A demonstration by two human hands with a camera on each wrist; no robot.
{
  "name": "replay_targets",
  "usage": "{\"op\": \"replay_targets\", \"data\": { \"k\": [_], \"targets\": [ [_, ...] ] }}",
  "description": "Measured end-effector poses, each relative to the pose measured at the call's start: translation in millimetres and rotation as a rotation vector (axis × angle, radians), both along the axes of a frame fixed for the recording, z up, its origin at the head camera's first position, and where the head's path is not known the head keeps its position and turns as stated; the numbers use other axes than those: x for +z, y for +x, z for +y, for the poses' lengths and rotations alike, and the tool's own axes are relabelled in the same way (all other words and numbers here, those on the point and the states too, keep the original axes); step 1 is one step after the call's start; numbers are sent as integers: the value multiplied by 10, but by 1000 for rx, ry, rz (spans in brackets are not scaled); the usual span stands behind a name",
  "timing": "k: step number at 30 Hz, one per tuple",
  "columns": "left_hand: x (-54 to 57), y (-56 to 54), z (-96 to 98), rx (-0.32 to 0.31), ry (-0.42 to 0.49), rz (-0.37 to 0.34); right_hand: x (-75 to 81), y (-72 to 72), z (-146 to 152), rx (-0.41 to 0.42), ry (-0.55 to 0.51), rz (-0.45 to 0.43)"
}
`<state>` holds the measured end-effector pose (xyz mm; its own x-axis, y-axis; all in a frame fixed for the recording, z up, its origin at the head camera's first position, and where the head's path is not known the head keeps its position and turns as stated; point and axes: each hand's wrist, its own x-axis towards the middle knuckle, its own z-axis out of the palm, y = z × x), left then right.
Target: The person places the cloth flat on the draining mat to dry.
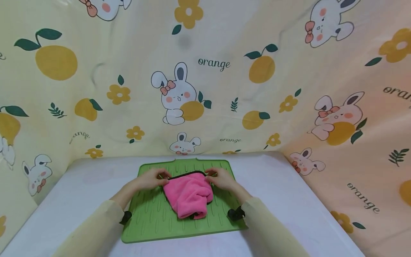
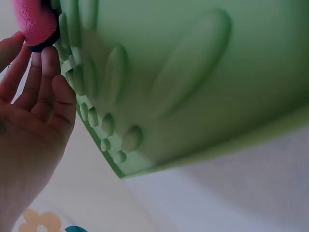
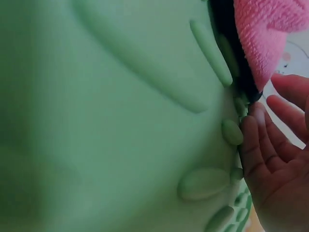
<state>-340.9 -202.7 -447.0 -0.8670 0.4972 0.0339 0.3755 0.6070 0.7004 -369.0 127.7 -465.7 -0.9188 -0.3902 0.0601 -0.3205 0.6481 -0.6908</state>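
Observation:
A pink plush cloth [image 1: 189, 196] with a black edge lies rumpled on a green ridged mat [image 1: 144, 221]. Its far edge runs fairly straight between the two hands, while the near part is bunched in folds. My left hand [image 1: 154, 179] pinches the far left corner between thumb and fingers; the left wrist view shows the fingertips of that hand [image 2: 41, 106] on the cloth's dark border [image 2: 43, 43]. At the far right corner, my right hand [image 1: 221, 178] pinches the cloth too. Close up, the right hand [image 3: 275, 154] has its fingertips at the corner of the pink fabric [image 3: 263, 43].
Under the mat is a white-covered table [image 1: 93, 182]. A cream curtain [image 1: 138, 43] printed with rabbits and oranges stands behind and along both sides. Black straps [image 1: 236, 214] show at the wrists, beside pale yellow sleeves [image 1: 269, 228].

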Motion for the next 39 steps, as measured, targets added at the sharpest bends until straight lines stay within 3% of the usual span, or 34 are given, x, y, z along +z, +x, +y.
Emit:
{"op": "replay_targets", "data": {
  "k": [9, 18, 26, 31, 39],
  "targets": [
    [-97, -46, 5, 26, 12, -38, -31, -114, -65, -10, 102, 58],
    [-147, -31, -1, 23, 44, -44, -90, -113, -47, -29, 25, 27],
    [-109, -51, 21, 42, 66, -22, -104, -124, 16, -18, -40, 16],
    [-73, -84, 47, 44, 82, 2, -68, -131, 65, -60, -70, 35],
    [-36, -106, 129, 97, 106, 45, -20, -131, 168, -113, -66, 97]
  ]
}}
